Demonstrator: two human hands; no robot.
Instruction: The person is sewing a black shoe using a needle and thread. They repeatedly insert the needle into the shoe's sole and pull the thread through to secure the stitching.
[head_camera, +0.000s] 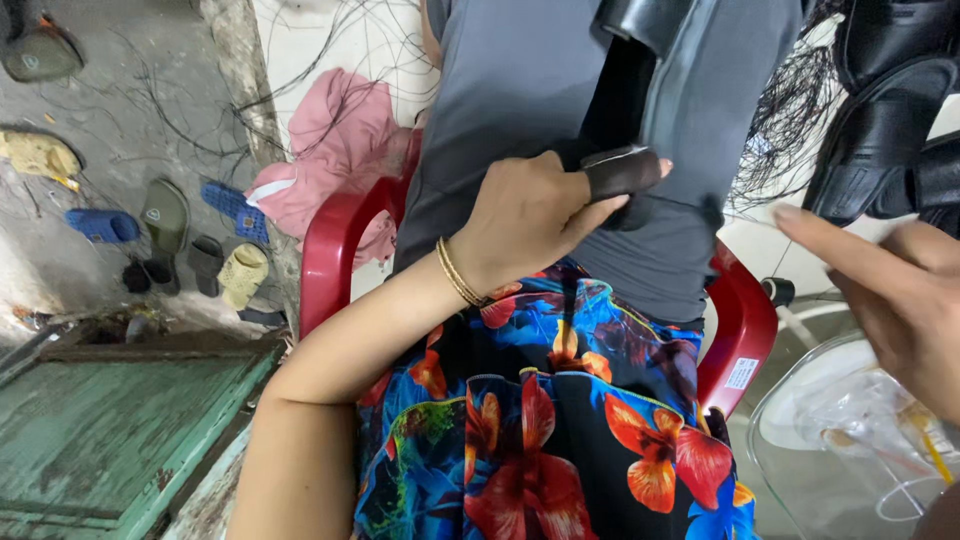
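Pinching grey fabric (520, 80): left hand (525, 215) | white label (741, 373), red chair (335, 250)

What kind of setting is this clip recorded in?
Probably an informal home workshop or yard. Loose sandals lie on a bare concrete floor, the person sits in a red plastic chair, and black footwear pieces hang beside the right hand.

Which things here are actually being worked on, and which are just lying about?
In hand: left hand, thumb in a black finger guard, on grey fabric; right hand pointing.
Lying about: sandals, pink cloth, red plastic chair, green board.
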